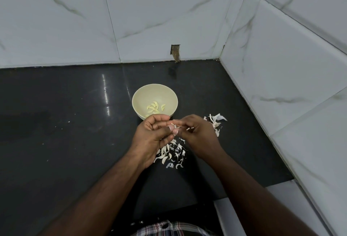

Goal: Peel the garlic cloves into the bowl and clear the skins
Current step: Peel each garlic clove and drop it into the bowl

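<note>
One bowl (155, 102), cream coloured, frame centre, standing on the black countertop (56, 123). Peeled garlic cloves (155, 108) lie in its bottom, roughly seven or eight, exact count unclear since they overlap.

Two hands, just below the bowl, meeting at frame centre. Left hand (153, 138): fingers curled, thumb and fingertips pinching a small garlic clove (173, 125) with skin partly loose. Right hand (199, 132): fingers curled in, fingertips pinched at the same clove or its skin; which of the two it grips, cannot tell. Both hands are off the counter, just in front of the bowl's near rim.

Two heaps of skins. Larger heap, the skin pile (173, 154), lies on the counter under and between the hands, many pieces, too many to count. Smaller heap, the skin scraps (216, 121), right of the right hand, a handful of pieces, partly hidden by the hand.

A few tiny white flecks scattered on the counter, left of centre.

Marble-look wall tiles (169, 10) fill the upper frame; one small rectangular cut-out (175, 52) in the wall, upper centre. Plaid cloth (169, 230) at the bottom edge.

No readable writing, labels or brands anywhere.
</note>
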`<state>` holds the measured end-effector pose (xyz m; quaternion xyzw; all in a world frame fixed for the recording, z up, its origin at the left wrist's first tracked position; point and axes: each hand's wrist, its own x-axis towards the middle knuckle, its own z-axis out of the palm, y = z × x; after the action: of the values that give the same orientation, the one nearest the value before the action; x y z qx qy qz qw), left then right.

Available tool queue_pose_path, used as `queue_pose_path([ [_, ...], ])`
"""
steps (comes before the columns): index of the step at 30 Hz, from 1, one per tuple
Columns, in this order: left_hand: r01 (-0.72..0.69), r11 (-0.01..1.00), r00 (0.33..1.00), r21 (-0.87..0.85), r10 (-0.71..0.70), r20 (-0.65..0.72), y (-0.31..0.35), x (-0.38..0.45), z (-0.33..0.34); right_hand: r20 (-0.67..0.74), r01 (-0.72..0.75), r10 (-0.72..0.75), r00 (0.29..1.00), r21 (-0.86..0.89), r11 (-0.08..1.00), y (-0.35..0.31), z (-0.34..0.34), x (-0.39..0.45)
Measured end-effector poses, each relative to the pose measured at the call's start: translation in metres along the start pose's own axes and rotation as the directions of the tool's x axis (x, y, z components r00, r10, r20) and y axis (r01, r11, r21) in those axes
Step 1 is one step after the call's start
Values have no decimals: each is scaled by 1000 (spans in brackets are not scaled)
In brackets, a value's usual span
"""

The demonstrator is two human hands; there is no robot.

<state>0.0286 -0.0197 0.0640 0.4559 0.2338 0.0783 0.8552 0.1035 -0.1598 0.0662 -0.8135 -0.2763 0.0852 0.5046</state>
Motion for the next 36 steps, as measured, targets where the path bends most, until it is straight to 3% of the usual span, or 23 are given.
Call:
queue_pose_path([
  [3,1,1000,1000,-8,-1,-28,0,0,-2,-32,-9,9,999,7,1000,0,1,-1],
  [6,-21,1000,998,6,21,-62,1,0,-4,-37,-119,120,992,34,992,1,-4,0],
  [13,-164,965,977,207,188,-103,17,11,-8,28,-190,205,978,-274,943,6,-19,6],
  [17,-283,848,936,448,346,-64,32,24,-14,-17,-212,219,976,-324,922,10,-19,7],
  [21,-279,666,896,691,440,-63,38,33,-26,-11,-203,211,977,-333,921,13,-16,7],
  [27,-225,520,867,824,492,-74,44,35,-29,53,-149,180,982,-360,921,16,-4,5],
  [31,-205,519,879,830,470,-77,46,34,-32,139,-107,168,976,-370,923,16,9,5],
  [36,-179,603,916,777,391,-92,39,23,-35,241,19,113,964,-486,874,18,26,16],
])
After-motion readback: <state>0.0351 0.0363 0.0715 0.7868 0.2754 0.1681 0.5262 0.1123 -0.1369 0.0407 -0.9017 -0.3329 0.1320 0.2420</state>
